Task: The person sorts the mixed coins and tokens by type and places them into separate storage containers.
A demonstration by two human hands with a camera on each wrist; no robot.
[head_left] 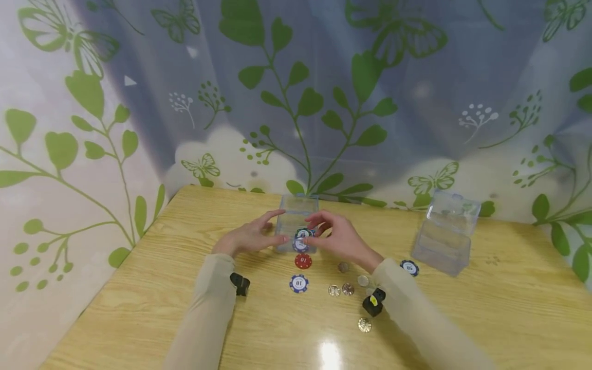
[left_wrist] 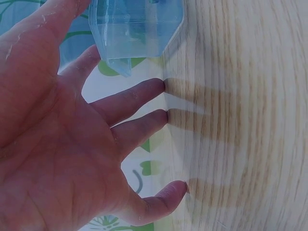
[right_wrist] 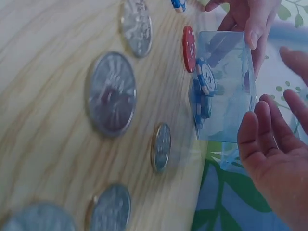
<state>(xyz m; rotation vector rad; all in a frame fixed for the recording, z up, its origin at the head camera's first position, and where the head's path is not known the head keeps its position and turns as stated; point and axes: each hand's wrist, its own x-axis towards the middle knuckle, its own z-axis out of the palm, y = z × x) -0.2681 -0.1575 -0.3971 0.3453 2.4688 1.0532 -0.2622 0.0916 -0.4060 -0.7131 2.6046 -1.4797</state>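
A clear plastic box (head_left: 296,222) with its lid raised stands at the back middle of the table. Several poker chips lie inside, among them a white-and-blue chip (right_wrist: 205,77). My left hand (head_left: 250,235) rests against the left side of the box, its thumb at the rim. In the left wrist view, its other fingers (left_wrist: 139,127) are spread, with tips on the wood. Above the right part of the box is my right hand (head_left: 339,239), fingers loosely bent. Nothing shows between its fingers in the right wrist view.
In front of the box lie a red chip (head_left: 303,261) and a blue chip (head_left: 298,283). Several metal coins (head_left: 348,289) are scattered to their right. A second open clear box (head_left: 441,249) stands at the right, beside a dark chip (head_left: 409,267). A patterned curtain (head_left: 296,103) hangs behind.
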